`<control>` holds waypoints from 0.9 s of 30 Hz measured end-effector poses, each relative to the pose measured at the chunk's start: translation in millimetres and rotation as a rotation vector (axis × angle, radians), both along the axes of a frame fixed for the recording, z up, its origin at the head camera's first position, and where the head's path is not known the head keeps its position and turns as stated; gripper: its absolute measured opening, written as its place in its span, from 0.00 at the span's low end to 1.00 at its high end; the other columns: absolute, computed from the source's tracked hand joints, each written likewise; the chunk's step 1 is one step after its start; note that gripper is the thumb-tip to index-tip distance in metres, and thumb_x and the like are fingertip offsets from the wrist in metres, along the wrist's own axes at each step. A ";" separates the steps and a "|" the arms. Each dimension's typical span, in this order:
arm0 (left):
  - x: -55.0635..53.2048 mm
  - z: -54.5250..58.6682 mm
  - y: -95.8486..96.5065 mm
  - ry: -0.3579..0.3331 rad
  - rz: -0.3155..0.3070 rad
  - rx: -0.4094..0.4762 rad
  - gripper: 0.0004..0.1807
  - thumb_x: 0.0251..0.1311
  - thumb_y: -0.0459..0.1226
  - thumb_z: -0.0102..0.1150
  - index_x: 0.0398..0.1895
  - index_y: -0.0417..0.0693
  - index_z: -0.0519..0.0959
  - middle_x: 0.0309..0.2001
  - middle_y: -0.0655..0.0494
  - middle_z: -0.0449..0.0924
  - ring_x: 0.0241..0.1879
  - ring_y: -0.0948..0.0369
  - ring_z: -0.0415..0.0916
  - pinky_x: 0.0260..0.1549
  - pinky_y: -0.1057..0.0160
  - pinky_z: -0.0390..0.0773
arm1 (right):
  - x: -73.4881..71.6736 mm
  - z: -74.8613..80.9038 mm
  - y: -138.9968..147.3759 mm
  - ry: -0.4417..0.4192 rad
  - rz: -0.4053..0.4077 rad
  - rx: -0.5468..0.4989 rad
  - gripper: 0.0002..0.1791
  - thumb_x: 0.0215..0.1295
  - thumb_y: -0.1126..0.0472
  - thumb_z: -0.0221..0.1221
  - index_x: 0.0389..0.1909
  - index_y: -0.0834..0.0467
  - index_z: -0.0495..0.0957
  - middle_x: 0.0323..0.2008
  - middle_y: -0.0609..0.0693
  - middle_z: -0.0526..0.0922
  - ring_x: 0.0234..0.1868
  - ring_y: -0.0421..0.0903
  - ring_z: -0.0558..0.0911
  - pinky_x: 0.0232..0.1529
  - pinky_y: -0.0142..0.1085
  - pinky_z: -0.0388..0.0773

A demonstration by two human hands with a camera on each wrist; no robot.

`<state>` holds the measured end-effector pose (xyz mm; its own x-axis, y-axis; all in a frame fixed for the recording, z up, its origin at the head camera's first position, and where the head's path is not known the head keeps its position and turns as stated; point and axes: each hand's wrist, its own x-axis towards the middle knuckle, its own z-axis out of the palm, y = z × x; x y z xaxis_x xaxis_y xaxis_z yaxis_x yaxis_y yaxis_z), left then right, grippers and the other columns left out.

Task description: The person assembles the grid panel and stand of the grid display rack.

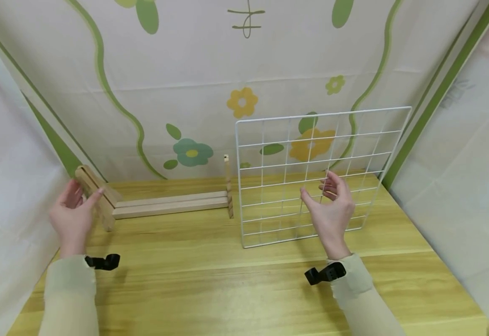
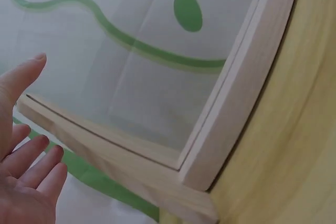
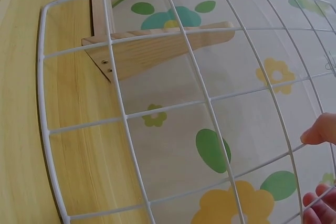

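A white wire grid panel (image 1: 286, 164) stands upright on the table; I cannot tell whether its top touches the cloth behind. My right hand (image 1: 332, 212) is at its right half, thumb and fingers spread apart. In the right wrist view, wires cross in front of some fingertips (image 3: 317, 208). To the left sits a wooden stand (image 1: 173, 206), a long grooved bar with an end piece at either side. Beside its left end piece (image 1: 97, 191) is my left hand (image 1: 74, 214), thumb and fingers apart. The left wrist view shows a gap between that hand and the wood.
A wood-grain table (image 1: 210, 284) spreads beneath everything. White cloth printed with flowers and green lines (image 1: 177, 60) hangs behind it, and more cloth hangs on the left and right. Black cameras (image 1: 103, 262) are strapped to both wrists.
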<state>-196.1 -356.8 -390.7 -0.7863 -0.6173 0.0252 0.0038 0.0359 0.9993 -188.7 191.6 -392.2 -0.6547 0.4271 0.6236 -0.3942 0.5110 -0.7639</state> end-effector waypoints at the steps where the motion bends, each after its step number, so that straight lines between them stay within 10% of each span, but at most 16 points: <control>1: -3.6 2.2 -4.0 0.001 -0.011 -0.020 0.46 0.53 0.41 0.79 0.75 0.61 0.67 0.74 0.61 0.64 0.72 0.65 0.60 0.67 0.73 0.60 | 0.1 0.1 0.1 0.001 0.001 -0.001 0.34 0.48 0.65 0.80 0.58 0.63 0.79 0.44 0.49 0.82 0.44 0.53 0.83 0.46 0.32 0.80; 11: -20.5 12.8 -26.7 -0.152 -0.229 -0.337 0.49 0.63 0.49 0.69 0.81 0.62 0.50 0.78 0.56 0.55 0.73 0.64 0.57 0.58 0.79 0.67 | 0.1 0.5 0.5 -0.008 0.005 0.008 0.34 0.48 0.66 0.80 0.58 0.63 0.78 0.44 0.49 0.83 0.44 0.51 0.83 0.46 0.34 0.81; 20: -21.4 15.3 -27.4 -0.103 -0.243 -0.252 0.31 0.57 0.47 0.74 0.64 0.51 0.77 0.47 0.67 0.79 0.46 0.71 0.75 0.38 0.82 0.76 | -1.1 -0.7 -1.1 0.020 0.021 -0.002 0.34 0.47 0.66 0.80 0.57 0.62 0.79 0.44 0.51 0.83 0.43 0.51 0.84 0.47 0.36 0.82; 27: -19.9 12.0 -27.6 -0.113 -0.252 -0.249 0.36 0.59 0.49 0.73 0.70 0.47 0.74 0.45 0.72 0.79 0.47 0.71 0.74 0.39 0.81 0.74 | -0.9 -0.2 0.9 0.017 0.013 0.008 0.34 0.48 0.66 0.80 0.58 0.62 0.79 0.45 0.52 0.83 0.43 0.51 0.83 0.47 0.33 0.81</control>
